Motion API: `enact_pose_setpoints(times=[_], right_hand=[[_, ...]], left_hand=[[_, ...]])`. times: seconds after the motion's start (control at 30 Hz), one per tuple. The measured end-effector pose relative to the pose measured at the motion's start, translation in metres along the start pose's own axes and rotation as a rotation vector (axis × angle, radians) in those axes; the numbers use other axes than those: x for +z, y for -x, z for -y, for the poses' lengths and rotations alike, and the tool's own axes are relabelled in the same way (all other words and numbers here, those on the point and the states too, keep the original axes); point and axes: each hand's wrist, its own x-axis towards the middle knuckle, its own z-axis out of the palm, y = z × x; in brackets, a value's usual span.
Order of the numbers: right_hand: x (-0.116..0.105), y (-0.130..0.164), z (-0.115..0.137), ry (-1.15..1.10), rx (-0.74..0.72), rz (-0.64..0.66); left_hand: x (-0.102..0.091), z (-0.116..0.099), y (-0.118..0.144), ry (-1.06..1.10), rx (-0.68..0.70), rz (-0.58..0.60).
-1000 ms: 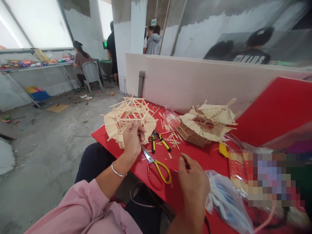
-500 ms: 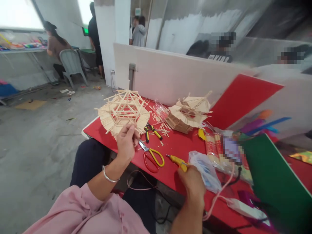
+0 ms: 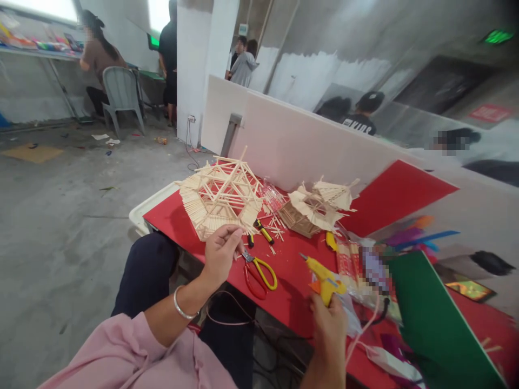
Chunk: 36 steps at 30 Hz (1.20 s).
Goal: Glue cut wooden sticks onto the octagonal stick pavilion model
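Note:
My right hand [image 3: 330, 319] is wrapped round the handle of a yellow glue gun [image 3: 325, 276], its nozzle pointing up and left over the red table. Fingertips pinched together, my left hand [image 3: 222, 251] is in front of a wooden-stick model [image 3: 219, 202] with a fanned skirt and an open frame of sticks on top. Whatever lies in that pinch is too small to make out. Just right of these fingers lie scissors [image 3: 259, 275] with one red and one yellow handle. Behind them is a black-and-yellow hand tool [image 3: 264, 232], partly hidden by my fingers.
A second stick model [image 3: 312, 210] stands at the back, near loose sticks [image 3: 276, 224]. To the right are a plastic bag [image 3: 352, 313], packets of sticks [image 3: 348, 256], a green board [image 3: 441, 319] and a white power strip [image 3: 391, 363]. A white panel [image 3: 300, 140] borders the table.
The glue gun has been raised and tilted more upright in my right hand. My left hand stays pinched before the stick model. The whole view has shifted slightly.

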Motion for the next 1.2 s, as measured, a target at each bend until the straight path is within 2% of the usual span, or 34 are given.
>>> enact_pose_setpoints(times=[0.03, 0.1, 0.17, 0.3, 0.37, 0.43, 0.5, 0.57, 0.8, 1.2], right_hand=[[-0.006, 0.001, 0.012, -0.109, -0.014, -0.011], [-0.021, 0.002, 0.043, -0.488, -0.05, -0.01], [-0.037, 0.0, 0.08, -0.611, -0.153, -0.034], [-0.062, -0.007, 0.15, -0.406, -0.429, -0.151], [-0.067, -0.01, 0.176, -0.252, -0.601, -0.173], [-0.065, -0.015, 0.194, -0.062, -0.729, -0.296], [-0.059, -0.02, 0.204, 0.112, -0.817, -0.457], [-0.053, -0.027, 0.207, 0.242, -0.889, -0.552], [-0.05, -0.04, 0.206, 0.46, -1.024, -0.678], [-0.055, -0.04, 0.215, 0.474, -1.085, -0.613]], left_hand=[[0.0, 0.0, 0.0, 0.001, -0.001, 0.001], [0.0, 0.001, -0.001, -0.005, -0.009, 0.014], [0.0, 0.0, 0.0, -0.027, -0.026, 0.035], [-0.004, -0.006, 0.0, -0.103, -0.02, 0.077], [-0.008, -0.01, -0.001, -0.14, 0.013, 0.077], [-0.011, -0.012, -0.003, -0.164, 0.033, 0.062], [-0.013, -0.013, -0.005, -0.173, 0.034, 0.055], [-0.013, -0.012, -0.008, -0.168, 0.033, 0.068], [-0.005, -0.009, -0.013, -0.146, 0.023, 0.143], [-0.004, -0.004, -0.016, -0.189, -0.022, 0.158]])
